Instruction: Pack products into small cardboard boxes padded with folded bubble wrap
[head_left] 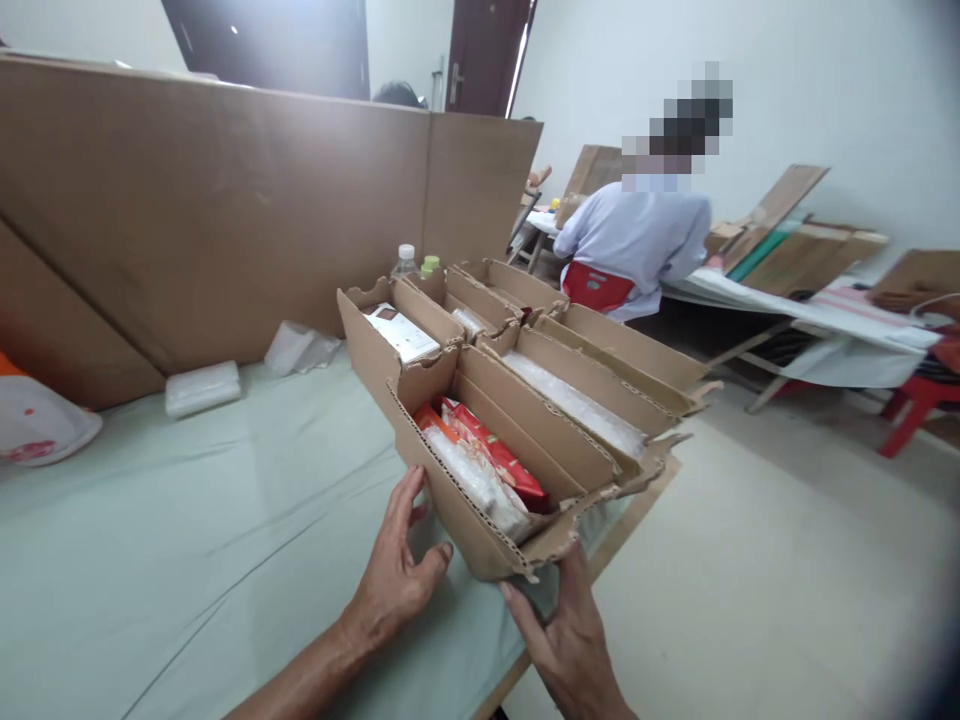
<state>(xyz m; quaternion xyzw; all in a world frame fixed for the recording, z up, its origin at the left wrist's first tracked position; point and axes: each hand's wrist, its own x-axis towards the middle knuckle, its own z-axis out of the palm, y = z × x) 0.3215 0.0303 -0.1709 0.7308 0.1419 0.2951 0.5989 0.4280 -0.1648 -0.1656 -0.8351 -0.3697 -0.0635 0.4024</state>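
Note:
A group of long, open cardboard boxes (450, 480) with ragged cut edges stands at the table's right edge. Red-and-orange packets (495, 450) and clear plastic wrapping (472, 480) lie in the nearest compartment. A white box (403, 333) sits in the far left compartment, and more clear plastic (574, 400) fills one on the right. My left hand (401, 555) is open, its fingertips against the near box's left side and its thumb spread. At that box's near end, my right hand (566, 620) grips the lower corner; some of its fingertips are hidden behind the cardboard.
A pale green cloth (247, 540) covers the table. Plastic packs (202, 388) and a white bag (41, 420) lie left. A tall cardboard screen (247, 220) and bottles (406, 262) stand behind. A person (637, 235) sits on a red chair (596, 287) at another table.

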